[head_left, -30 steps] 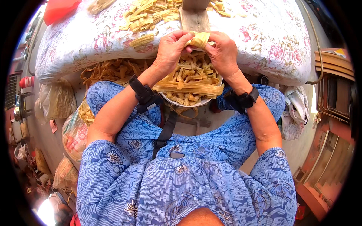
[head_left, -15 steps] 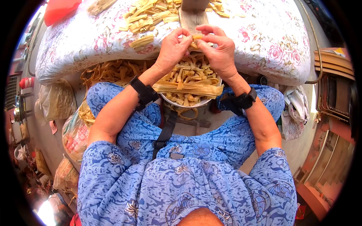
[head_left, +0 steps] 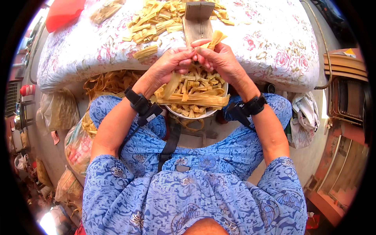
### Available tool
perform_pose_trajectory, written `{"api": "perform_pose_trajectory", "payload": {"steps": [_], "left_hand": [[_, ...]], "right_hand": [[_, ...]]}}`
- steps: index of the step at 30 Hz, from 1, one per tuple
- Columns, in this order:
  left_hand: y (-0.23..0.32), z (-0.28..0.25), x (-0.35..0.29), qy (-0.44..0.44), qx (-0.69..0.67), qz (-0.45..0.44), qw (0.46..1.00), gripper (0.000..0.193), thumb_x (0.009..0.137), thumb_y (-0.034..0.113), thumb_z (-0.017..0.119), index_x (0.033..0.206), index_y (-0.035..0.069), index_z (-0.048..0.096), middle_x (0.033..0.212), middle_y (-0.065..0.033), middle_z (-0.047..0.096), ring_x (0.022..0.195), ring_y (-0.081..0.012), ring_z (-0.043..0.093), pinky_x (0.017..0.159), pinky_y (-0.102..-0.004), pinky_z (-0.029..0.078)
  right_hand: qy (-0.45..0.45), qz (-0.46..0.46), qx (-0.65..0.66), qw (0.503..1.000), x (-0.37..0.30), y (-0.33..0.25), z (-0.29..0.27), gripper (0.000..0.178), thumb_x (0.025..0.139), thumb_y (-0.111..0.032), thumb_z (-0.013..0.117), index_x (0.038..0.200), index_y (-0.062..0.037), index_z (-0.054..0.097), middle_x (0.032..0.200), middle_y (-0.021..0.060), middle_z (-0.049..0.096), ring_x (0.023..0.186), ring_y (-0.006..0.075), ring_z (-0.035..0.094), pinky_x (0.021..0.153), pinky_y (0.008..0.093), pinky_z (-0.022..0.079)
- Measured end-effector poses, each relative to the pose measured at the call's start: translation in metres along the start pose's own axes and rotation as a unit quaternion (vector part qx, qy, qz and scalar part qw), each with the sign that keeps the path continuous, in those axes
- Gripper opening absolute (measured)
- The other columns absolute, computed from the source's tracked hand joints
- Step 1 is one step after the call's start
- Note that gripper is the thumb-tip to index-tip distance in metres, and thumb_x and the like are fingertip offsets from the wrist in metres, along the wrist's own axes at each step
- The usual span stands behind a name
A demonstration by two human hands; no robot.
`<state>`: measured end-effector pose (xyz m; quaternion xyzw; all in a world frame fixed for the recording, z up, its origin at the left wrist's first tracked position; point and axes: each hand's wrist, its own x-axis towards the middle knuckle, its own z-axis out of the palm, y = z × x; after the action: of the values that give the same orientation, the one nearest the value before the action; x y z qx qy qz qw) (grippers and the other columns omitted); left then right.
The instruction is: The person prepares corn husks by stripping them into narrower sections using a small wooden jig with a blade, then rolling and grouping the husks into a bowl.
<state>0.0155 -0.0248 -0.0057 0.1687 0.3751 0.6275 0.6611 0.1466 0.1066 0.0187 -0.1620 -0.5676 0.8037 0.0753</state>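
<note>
My left hand (head_left: 177, 62) and my right hand (head_left: 220, 58) meet fingertip to fingertip above a white bowl (head_left: 196, 116). A yellow strip of dried corn husk (head_left: 216, 39) stands up out of my right hand, pinched between its fingers. Below my left hand, whose fingers are closed, a pale husk strip (head_left: 170, 87) hangs down; how it is gripped is partly hidden. Folded husk pieces (head_left: 194, 84) fill the bowl, and long flat husks (head_left: 199, 100) lie across its top.
A wooden board with an upright block (head_left: 199, 11) rests on the flower-patterned cloth (head_left: 270, 51). Several husk pieces (head_left: 150, 25) are piled beside it, left of a red bag (head_left: 62, 13). Loose husks (head_left: 113, 82) lie beneath the cloth's edge. Plastic bags (head_left: 58, 107) stand at the left.
The husk in my right hand now sticks up above the fingers. My left hand has drawn lower, with a pale strip hanging below it. Both hands are slightly lower in the view.
</note>
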Motion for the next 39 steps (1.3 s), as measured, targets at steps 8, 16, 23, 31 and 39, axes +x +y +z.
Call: {"api": "perform_pose_trajectory", "payload": {"steps": [8, 16, 23, 31, 39], "left_hand": [[0.03, 0.0, 0.006, 0.052, 0.143, 0.077, 0.985, 0.015, 0.088, 0.019, 0.054, 0.082, 0.006, 0.058, 0.064, 0.0086, 0.044, 0.05, 0.0006, 0.03, 0.044, -0.0156, 0.024], [0.053, -0.023, 0.071, 0.162, 0.477, 0.236, 0.831, 0.017, 0.087, 0.02, 0.053, 0.084, 0.005, 0.062, 0.062, 0.007, 0.048, 0.056, -0.0008, 0.04, 0.051, -0.0167, 0.034], [0.036, -0.04, 0.076, 0.223, 0.475, 0.262, 0.81, 0.018, 0.087, 0.019, 0.054, 0.089, 0.003, 0.062, 0.065, 0.0063, 0.052, 0.059, -0.0015, 0.044, 0.053, -0.0173, 0.038], [0.025, -0.013, 0.025, 0.125, 0.521, 0.234, 0.811, 0.017, 0.088, 0.018, 0.054, 0.094, 0.004, 0.061, 0.069, 0.0056, 0.052, 0.062, -0.0021, 0.045, 0.054, -0.0176, 0.04], [0.018, -0.005, 0.01, 0.023, 0.471, 0.104, 0.876, 0.019, 0.084, 0.015, 0.057, 0.099, 0.003, 0.056, 0.075, 0.0018, 0.055, 0.068, -0.0046, 0.051, 0.061, -0.0192, 0.043]], "right_hand": [[0.095, -0.029, 0.109, 0.989, 0.014, -0.023, -0.016, 0.009, 0.078, -0.009, 0.064, 0.082, -0.0007, 0.061, 0.062, -0.0031, 0.05, 0.048, 0.0003, 0.037, 0.043, 0.014, 0.027], [0.21, -0.126, -0.044, 0.969, 0.08, -0.004, -0.049, 0.013, 0.079, -0.013, 0.065, 0.081, -0.0003, 0.062, 0.061, 0.0009, 0.058, 0.049, 0.003, 0.049, 0.045, 0.0152, 0.038], [0.236, -0.117, -0.191, 0.946, 0.074, 0.02, -0.059, 0.016, 0.078, -0.011, 0.061, 0.067, 0.0001, 0.06, 0.057, 0.0018, 0.057, 0.048, 0.0051, 0.052, 0.044, 0.0186, 0.041], [0.082, -0.124, -0.53, 0.835, -0.002, -0.018, -0.021, 0.028, 0.079, -0.027, 0.065, 0.085, 0.0001, 0.062, 0.062, 0.0021, 0.058, 0.058, 0.0097, 0.056, 0.052, 0.0229, 0.044], [0.045, -0.066, -0.295, 0.952, -0.001, -0.005, -0.031, 0.019, 0.078, -0.014, 0.065, 0.089, 0.0009, 0.063, 0.064, -0.0022, 0.056, 0.057, 0.0026, 0.047, 0.051, 0.0168, 0.04]]}}
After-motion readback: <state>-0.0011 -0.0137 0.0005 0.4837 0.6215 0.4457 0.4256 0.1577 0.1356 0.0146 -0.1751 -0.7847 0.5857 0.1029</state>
